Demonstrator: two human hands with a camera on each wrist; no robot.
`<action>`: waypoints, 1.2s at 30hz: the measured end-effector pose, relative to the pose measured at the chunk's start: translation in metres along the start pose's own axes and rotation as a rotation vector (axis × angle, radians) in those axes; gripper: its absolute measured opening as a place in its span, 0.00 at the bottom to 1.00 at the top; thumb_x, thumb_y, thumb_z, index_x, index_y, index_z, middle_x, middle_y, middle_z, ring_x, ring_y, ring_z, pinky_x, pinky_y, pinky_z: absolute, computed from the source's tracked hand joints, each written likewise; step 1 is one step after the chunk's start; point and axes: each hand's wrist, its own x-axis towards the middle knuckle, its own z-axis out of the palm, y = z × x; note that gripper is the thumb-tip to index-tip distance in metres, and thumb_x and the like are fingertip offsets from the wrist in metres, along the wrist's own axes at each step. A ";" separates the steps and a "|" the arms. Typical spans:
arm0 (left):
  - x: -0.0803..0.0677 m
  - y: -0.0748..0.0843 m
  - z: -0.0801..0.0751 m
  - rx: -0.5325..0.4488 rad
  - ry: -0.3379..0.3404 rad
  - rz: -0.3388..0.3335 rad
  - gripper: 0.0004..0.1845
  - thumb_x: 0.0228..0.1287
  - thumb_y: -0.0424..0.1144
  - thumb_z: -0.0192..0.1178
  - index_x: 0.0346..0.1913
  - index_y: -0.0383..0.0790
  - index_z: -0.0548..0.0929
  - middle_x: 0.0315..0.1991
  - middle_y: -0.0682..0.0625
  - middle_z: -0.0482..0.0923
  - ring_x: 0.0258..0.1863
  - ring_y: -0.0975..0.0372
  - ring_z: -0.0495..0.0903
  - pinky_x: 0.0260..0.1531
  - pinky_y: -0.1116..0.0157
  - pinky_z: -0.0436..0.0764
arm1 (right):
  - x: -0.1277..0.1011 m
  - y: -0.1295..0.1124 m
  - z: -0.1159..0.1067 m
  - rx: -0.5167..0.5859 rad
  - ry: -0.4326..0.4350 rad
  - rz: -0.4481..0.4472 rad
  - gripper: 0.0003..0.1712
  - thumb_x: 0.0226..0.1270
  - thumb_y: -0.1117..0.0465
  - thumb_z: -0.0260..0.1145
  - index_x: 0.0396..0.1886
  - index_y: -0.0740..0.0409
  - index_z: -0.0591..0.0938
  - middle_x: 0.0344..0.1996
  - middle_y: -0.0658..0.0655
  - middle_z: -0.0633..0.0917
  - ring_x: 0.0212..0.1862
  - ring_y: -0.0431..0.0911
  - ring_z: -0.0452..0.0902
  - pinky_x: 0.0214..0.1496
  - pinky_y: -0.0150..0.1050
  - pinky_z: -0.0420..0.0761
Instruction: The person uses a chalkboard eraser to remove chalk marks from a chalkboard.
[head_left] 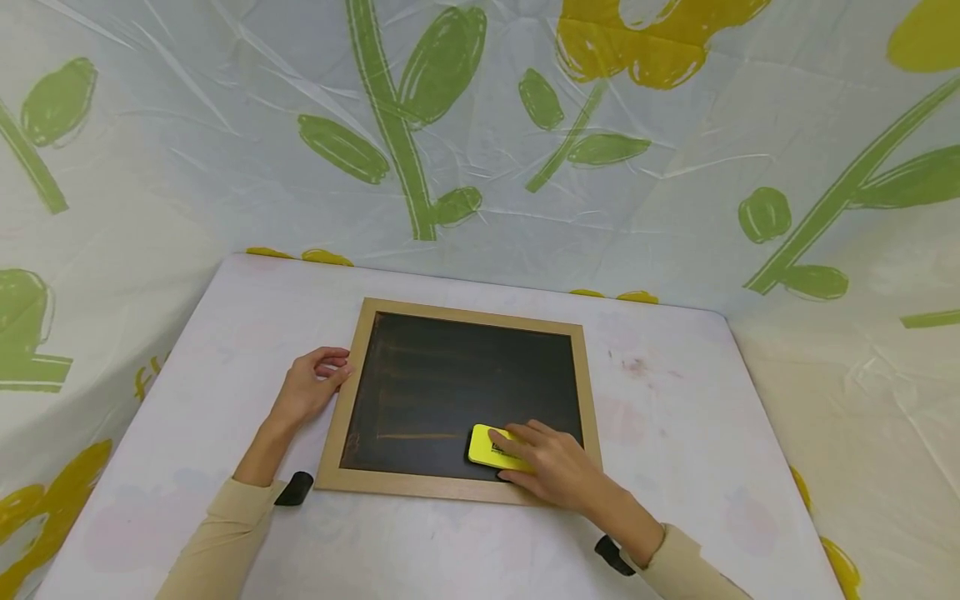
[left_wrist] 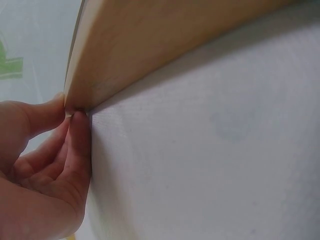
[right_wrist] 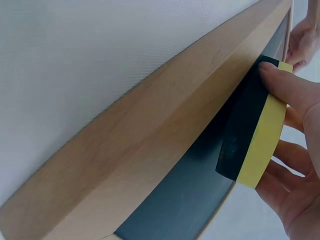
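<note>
A small blackboard (head_left: 465, 375) with a light wooden frame lies on the table, faint orange streaks across its dark surface. At its left side, my left hand (head_left: 307, 385) pinches the edge of the frame (left_wrist: 135, 45), thumb on the side and a fingertip tucked at the lower edge. My right hand (head_left: 558, 467) grips a chalkboard eraser (head_left: 483, 446) with a yellow top and black underside, over the lower right part of the board. In the right wrist view the thumb lies along the black side of the eraser (right_wrist: 250, 125) and the fingers are on its far side.
The board rests on a white-covered table (head_left: 675, 467) with reddish smudges (head_left: 636, 365) to the right of the board. A white cloth with green leaves and yellow flowers (head_left: 480, 167) hangs behind and at both sides. Black straps (head_left: 294, 488) show at both wrists.
</note>
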 end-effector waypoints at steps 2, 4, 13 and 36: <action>0.000 0.000 0.000 0.001 0.002 0.002 0.18 0.72 0.33 0.64 0.59 0.25 0.79 0.49 0.33 0.82 0.42 0.49 0.83 0.32 0.76 0.80 | 0.002 0.000 0.001 -0.002 0.005 -0.009 0.34 0.61 0.46 0.78 0.65 0.53 0.83 0.52 0.59 0.87 0.43 0.48 0.82 0.40 0.36 0.85; 0.000 0.000 0.000 0.001 0.001 0.010 0.18 0.72 0.33 0.64 0.59 0.25 0.79 0.49 0.32 0.82 0.42 0.49 0.83 0.32 0.75 0.80 | 0.004 -0.001 0.001 -0.002 0.011 -0.014 0.34 0.61 0.46 0.78 0.64 0.53 0.84 0.52 0.59 0.87 0.43 0.47 0.81 0.39 0.36 0.85; 0.001 0.002 0.000 0.005 0.003 0.025 0.18 0.72 0.33 0.64 0.59 0.25 0.79 0.48 0.32 0.82 0.42 0.47 0.84 0.31 0.75 0.79 | 0.018 -0.005 0.003 -0.002 0.031 -0.041 0.33 0.61 0.47 0.78 0.64 0.53 0.84 0.53 0.59 0.87 0.44 0.48 0.82 0.40 0.36 0.85; 0.000 0.001 -0.002 0.019 0.002 0.020 0.19 0.73 0.34 0.64 0.59 0.25 0.79 0.49 0.32 0.82 0.43 0.47 0.84 0.31 0.75 0.79 | 0.060 -0.024 0.011 -0.002 -0.013 -0.121 0.30 0.66 0.47 0.75 0.65 0.51 0.83 0.53 0.57 0.87 0.46 0.48 0.83 0.43 0.35 0.86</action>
